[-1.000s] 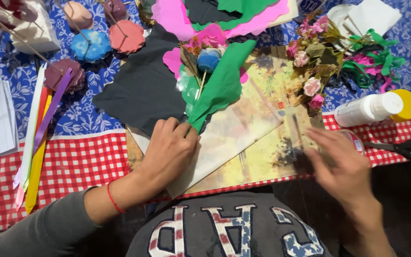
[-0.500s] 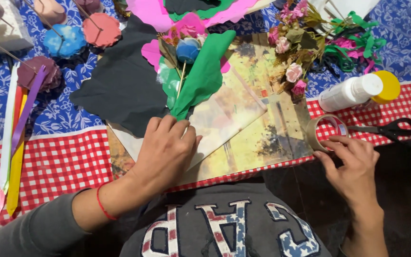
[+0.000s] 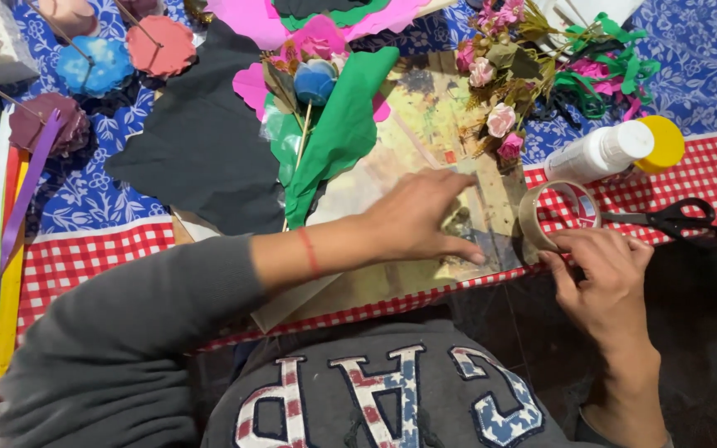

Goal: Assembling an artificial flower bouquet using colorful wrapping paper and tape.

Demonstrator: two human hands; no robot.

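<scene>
We see the left hand (image 3: 415,220) lying palm-down on a glossy printed sheet (image 3: 425,149) of yellow-brown paper, fingers stretched out flat and close together, tips pointing toward the tape roll (image 3: 556,214). The right hand (image 3: 603,274) grips that tape roll, a beige ring with a hollow core, thumb and fingers pinched on its lower rim; the roll stands upright on edge, just past the left fingertips at the sheet's right border. A red thread band circles the left wrist and the sleeve is grey knit.

Beyond the right fingers lie black-handled scissors (image 3: 665,217), near but apart from the roll. Above them rests a white plastic glue bottle (image 3: 603,151) with a round yellow cap, on its side. Behind the left knuckles sits a folded green paper (image 3: 342,133), matte and pointed, wrapping a blue flower (image 3: 315,80) on a thin stem. A black crepe sheet (image 3: 201,158) spreads further left. Small pink fabric roses (image 3: 495,91) cluster beyond the sheet. The tablecloth (image 3: 93,257) is red-white check.
</scene>
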